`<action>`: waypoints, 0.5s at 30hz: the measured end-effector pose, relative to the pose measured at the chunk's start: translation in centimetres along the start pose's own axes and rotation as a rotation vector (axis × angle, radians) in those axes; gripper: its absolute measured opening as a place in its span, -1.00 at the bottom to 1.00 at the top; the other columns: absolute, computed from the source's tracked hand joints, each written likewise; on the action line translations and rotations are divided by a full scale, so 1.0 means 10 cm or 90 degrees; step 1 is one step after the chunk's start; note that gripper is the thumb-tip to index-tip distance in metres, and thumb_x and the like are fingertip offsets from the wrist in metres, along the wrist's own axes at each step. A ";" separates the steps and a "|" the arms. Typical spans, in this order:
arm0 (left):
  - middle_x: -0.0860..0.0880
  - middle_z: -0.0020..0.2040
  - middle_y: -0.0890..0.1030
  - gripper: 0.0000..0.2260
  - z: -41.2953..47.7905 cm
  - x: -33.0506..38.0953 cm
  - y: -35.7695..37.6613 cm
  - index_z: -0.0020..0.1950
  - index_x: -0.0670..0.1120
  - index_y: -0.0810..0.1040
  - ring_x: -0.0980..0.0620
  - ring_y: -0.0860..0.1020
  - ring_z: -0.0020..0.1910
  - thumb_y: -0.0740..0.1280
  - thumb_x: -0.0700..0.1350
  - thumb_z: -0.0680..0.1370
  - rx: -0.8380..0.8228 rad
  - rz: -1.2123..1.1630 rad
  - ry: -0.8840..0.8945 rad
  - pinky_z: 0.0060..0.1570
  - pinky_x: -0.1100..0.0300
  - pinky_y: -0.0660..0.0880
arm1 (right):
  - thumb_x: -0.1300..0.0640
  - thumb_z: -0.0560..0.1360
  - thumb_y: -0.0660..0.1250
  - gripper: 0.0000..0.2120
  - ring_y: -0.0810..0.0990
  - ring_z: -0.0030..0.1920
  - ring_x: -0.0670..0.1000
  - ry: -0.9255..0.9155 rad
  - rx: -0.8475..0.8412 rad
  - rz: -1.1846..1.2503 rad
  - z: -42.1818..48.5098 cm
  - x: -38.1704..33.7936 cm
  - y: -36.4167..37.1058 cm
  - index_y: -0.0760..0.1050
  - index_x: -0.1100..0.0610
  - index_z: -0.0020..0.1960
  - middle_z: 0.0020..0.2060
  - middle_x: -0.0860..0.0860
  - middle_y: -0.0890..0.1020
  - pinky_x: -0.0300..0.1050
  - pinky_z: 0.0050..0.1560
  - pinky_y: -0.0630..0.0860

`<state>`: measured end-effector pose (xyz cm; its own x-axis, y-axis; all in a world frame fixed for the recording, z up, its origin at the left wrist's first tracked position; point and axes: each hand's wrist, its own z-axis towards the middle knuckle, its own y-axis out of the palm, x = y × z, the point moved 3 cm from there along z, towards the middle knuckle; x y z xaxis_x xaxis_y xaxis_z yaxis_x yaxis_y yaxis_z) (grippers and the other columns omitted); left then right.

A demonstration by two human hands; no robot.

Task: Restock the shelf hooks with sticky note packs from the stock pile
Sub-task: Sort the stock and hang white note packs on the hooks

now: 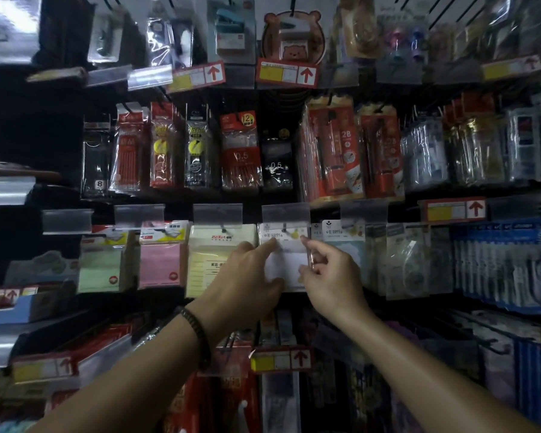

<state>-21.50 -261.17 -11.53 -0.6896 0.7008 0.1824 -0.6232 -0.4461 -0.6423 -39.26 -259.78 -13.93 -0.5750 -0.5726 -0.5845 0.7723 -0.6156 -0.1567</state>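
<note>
While my forearms reach up from below, the beaded bracelet on my left wrist nearest me, both hands are on the white pack of sticky notes in the middle of its row. My left hand spans the white pack's left edge, forefinger stretched to its top corner and thumb tucked under its lower edge. My right hand pinches its right edge between forefinger and thumb, the other fingers curled in. The white pack hangs flat, its header at the hook, just under a clear label holder. Whether the hole is fully over the wire I cannot tell, as the header is dim and partly covered. To do this well, I judge I should hold the header level, line the hole up with the hook's tip, and push straight back with even pressure from both sides, so the film neither creases nor snags. Just left of the white pack hangs a yellow pack, and beyond that a pink pack. Close on its right hang more packs I should not knock. Above the white pack, farther off, hang pencil packs. No stock pile is in view.
</note>
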 end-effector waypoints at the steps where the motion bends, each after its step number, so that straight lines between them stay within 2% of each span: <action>1: 0.04 0.17 0.48 -0.46 0.02 0.01 0.00 0.57 0.15 0.34 0.04 0.55 0.03 0.42 0.01 0.62 -0.009 0.005 0.001 -0.05 0.28 0.49 | 0.29 0.60 0.43 -0.47 0.69 -0.04 -0.15 0.010 -0.005 -0.025 0.02 0.00 0.00 0.49 0.01 0.53 0.14 -0.13 0.65 -0.34 -0.11 0.62; 3: 0.08 0.03 0.58 -0.53 0.05 0.03 0.03 0.51 0.14 0.38 0.14 0.60 -0.12 0.41 -0.05 0.63 -0.034 0.010 0.007 -0.25 0.36 0.51 | 0.26 0.60 0.41 -0.45 0.60 -0.06 -0.08 -0.003 -0.016 -0.108 0.04 -0.03 0.00 0.47 -0.01 0.55 0.00 -0.10 0.60 -0.32 -0.12 0.52; 5: 0.11 -0.03 0.59 -0.49 0.08 0.04 0.09 0.56 0.11 0.34 0.16 0.61 -0.22 0.41 -0.07 0.63 -0.057 0.025 0.006 -0.36 0.34 0.56 | 0.18 0.61 0.42 -0.41 0.57 0.02 -0.04 -0.044 -0.036 -0.238 0.04 -0.08 0.00 0.40 -0.04 0.60 0.07 -0.05 0.61 -0.25 -0.05 0.47; 7: 0.07 0.01 0.59 -0.40 0.09 0.03 0.14 0.62 0.11 0.24 0.15 0.61 -0.23 0.41 -0.04 0.63 -0.068 0.047 -0.011 -0.36 0.32 0.57 | 0.10 0.61 0.42 -0.33 0.59 0.08 0.02 -0.046 -0.073 -0.334 0.02 -0.10 0.01 0.28 -0.10 0.65 0.18 0.01 0.59 -0.17 -0.05 0.51; 9: 0.02 0.09 0.60 -0.36 0.08 0.02 0.17 0.64 0.11 0.17 0.13 0.62 -0.19 0.40 -0.02 0.63 -0.080 0.054 -0.010 -0.30 0.29 0.62 | 0.03 0.60 0.42 -0.24 0.58 0.03 0.05 -0.020 -0.111 -0.378 -0.02 -0.08 0.02 0.14 -0.18 0.69 0.22 0.02 0.58 -0.13 -0.14 0.52; 11: 0.04 0.01 0.61 -0.36 0.00 0.03 0.17 0.65 0.09 0.16 0.12 0.64 -0.17 0.39 -0.04 0.65 -0.093 0.033 -0.010 -0.28 0.25 0.66 | -0.03 0.62 0.39 -0.24 0.52 -0.04 0.01 -0.009 -0.118 -0.392 -0.09 -0.08 0.01 0.07 -0.23 0.69 0.18 0.00 0.53 -0.18 -0.25 0.42; 13: 0.03 -0.01 0.66 -0.42 -0.14 0.04 0.15 0.63 0.09 0.23 0.11 0.69 -0.15 0.39 -0.04 0.66 -0.106 -0.013 -0.019 -0.21 0.19 0.71 | -0.04 0.65 0.34 -0.34 0.50 -0.03 -0.04 -0.037 -0.082 -0.366 -0.20 -0.11 -0.05 0.15 -0.19 0.68 0.14 -0.04 0.51 -0.23 -0.26 0.37; 15: 0.03 0.04 0.69 -0.44 -0.34 0.03 0.13 0.61 0.13 0.27 0.12 0.71 -0.13 0.39 0.02 0.65 -0.094 -0.026 -0.030 -0.17 0.16 0.72 | -0.01 0.64 0.35 -0.44 0.54 0.00 -0.07 -0.082 -0.049 -0.313 -0.36 -0.13 -0.11 0.31 -0.11 0.61 0.09 -0.09 0.53 -0.21 -0.14 0.46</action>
<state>-21.26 -259.66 -14.81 -0.6831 0.6888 0.2430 -0.5930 -0.3287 -0.7351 -38.34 -256.42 -15.85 -0.8998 -0.2913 -0.3248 0.4177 -0.7899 -0.4489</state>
